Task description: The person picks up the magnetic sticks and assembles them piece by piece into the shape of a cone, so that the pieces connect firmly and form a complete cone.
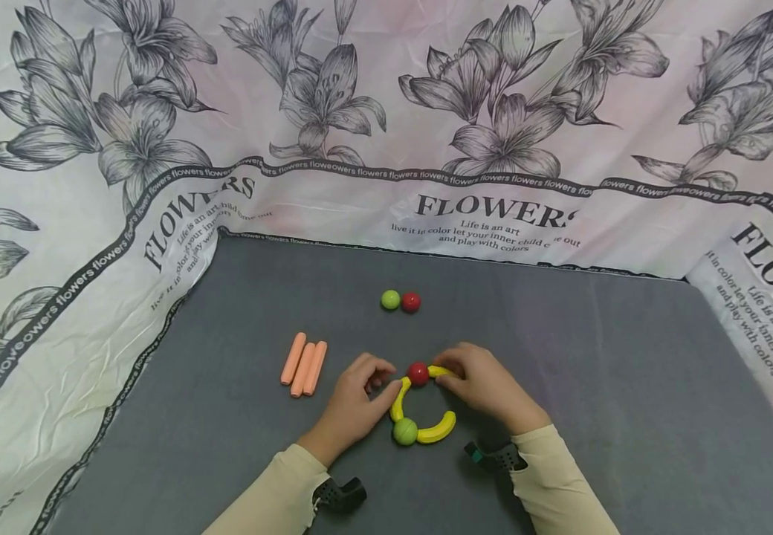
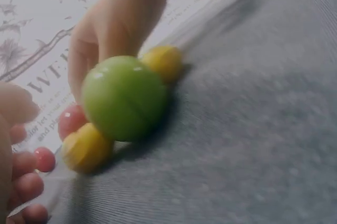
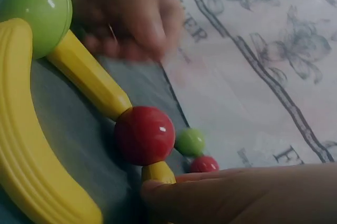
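Two red and green balls and three curved yellow rods form an open ring on the dark surface. My right hand (image 1: 487, 383) pinches a yellow rod (image 1: 438, 371) whose end meets the red ball (image 1: 418, 374). A second curved rod (image 1: 397, 401) runs from that ball to the green ball (image 1: 405, 432), and a third rod (image 1: 436, 429) curves away from the green one. Beside the ring's left side is my left hand (image 1: 356, 397), fingers loosely bent and thumb near the second rod. The right wrist view shows the left hand (image 3: 131, 18) blurred and apart from the rods.
Several things lie farther off: a loose green ball (image 1: 390, 299) touching or nearly touching a red ball (image 1: 411, 302), and three straight orange rods (image 1: 304, 365) side by side at the left. White flower-printed cloth (image 1: 333, 200) rises behind the dark surface (image 1: 627, 416).
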### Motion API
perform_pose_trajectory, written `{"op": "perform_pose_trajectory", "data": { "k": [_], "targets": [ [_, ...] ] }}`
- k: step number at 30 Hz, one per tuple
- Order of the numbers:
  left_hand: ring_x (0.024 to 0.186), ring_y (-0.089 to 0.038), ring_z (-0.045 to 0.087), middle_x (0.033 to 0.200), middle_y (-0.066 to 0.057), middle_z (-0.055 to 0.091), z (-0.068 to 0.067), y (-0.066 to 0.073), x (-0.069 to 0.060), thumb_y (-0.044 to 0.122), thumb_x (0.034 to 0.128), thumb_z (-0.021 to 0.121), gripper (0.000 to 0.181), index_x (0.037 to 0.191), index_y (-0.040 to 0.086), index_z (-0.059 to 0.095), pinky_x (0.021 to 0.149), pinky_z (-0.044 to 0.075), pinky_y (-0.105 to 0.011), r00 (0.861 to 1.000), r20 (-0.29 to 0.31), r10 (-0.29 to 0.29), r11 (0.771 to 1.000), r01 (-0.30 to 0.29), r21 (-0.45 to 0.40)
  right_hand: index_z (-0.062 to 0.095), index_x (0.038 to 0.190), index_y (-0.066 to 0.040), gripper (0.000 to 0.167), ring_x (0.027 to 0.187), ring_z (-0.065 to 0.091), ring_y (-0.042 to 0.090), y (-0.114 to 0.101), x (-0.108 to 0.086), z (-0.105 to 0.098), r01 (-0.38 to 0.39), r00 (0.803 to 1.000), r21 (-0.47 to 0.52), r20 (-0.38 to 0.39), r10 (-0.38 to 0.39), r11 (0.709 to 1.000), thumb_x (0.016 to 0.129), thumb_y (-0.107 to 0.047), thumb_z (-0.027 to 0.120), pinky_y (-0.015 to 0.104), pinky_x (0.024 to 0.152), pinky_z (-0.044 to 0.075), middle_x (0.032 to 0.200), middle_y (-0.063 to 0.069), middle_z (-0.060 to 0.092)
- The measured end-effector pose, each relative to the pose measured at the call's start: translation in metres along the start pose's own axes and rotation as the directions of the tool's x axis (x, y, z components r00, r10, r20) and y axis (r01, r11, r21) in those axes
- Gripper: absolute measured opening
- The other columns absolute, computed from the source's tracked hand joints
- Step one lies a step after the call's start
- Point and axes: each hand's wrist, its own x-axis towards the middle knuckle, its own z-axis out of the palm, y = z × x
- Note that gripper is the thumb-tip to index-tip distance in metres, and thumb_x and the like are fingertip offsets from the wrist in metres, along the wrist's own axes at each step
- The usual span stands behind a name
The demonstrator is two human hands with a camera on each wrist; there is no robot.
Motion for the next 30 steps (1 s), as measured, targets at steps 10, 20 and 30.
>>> {"op": "perform_pose_trajectory", "data": {
  "k": [10, 20, 30],
  "targets": [
    [0.12, -0.022, 0.059, 0.127, -0.002, 0.067, -0.001, 0.001, 0.002, 0.026, 0.0985, 0.074, 0.036, 0.131, 0.012, 0.072, 0.106, 0.046, -0.051, 0.999, 0.012, -0.052, 0.988, 0.05, 0.149, 0.08, 0.108, -0.009, 0.014, 0.085, 0.062, 0.01, -0.025, 0.023, 0.015, 0.193, 0.977, -0.023, 0.091, -0.19, 0.981, 0.093, -0.006, 0.078, 0.031, 0.078, 0.056, 0.098, -0.002, 0.07],
    [0.11, -0.02, 0.059, 0.115, 0.002, 0.071, 0.0, 0.004, 0.005, 0.026, 0.0971, 0.074, 0.026, 0.121, 0.016, 0.077, 0.096, 0.041, -0.046, 1.0, 0.0, 0.014, 0.954, -0.013, 0.301, 0.075, 0.118, -0.001, 0.026, 0.093, 0.07, 0.021, -0.028, 0.072, -0.021, 0.086, 0.978, -0.041, 0.193, -0.077, 0.995, 0.098, -0.017, 0.074, 0.041, 0.081, 0.059, 0.107, 0.009, 0.075],
    [0.107, -0.017, 0.057, 0.119, 0.003, 0.068, 0.001, -0.001, 0.003, 0.021, 0.0985, 0.07, 0.028, 0.125, 0.023, 0.077, 0.099, 0.039, -0.046, 0.999, 0.016, 0.037, 0.946, -0.04, 0.323, 0.058, 0.147, -0.005, 0.046, 0.121, 0.062, 0.039, -0.016, 0.121, -0.029, -0.01, 0.997, -0.209, 0.075, 0.026, 0.978, 0.104, -0.015, 0.066, 0.055, 0.096, 0.052, 0.142, 0.023, 0.056]
  ]
}}
